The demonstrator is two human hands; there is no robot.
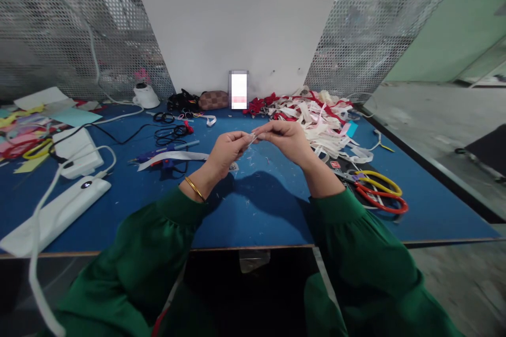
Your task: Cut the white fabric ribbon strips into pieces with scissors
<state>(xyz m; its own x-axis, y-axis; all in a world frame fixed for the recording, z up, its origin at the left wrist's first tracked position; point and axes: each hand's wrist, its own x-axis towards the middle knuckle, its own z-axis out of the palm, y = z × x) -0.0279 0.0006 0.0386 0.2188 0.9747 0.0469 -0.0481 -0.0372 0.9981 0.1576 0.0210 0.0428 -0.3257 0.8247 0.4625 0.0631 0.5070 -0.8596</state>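
Just left of the ribbon pile (324,124), and a little nearer to us, we've got a person's two bare hands meeting above the blue tabletop (272,226). We see the left hand (226,154) pinched narrow, thumb against finger, on a wispy pale strand (252,139), and the right hand (288,139) pinching at it too, fingertips almost together. So the strand is up off the table, left of the pile, and we can't tell whether it's thread, film or thin ribbon. Progress-wise, we'd call this mid-piece: it's in the fingers, not set down, and we can't spot anything that looks finished around the pile. What does look done, we reckon, is some cutting, since the pile is full of separate white, pink and red lengths. What's left looks like a lot, honestly: that heap is loose and tangled, with no sorted stack we can make out. Neither tool is in a hand: the scissors (360,187) lie on the near side of the pile, toward the right, and what looks like a blue glue gun (148,156) sits well to its left, a white strip (179,155) lying over or against it.
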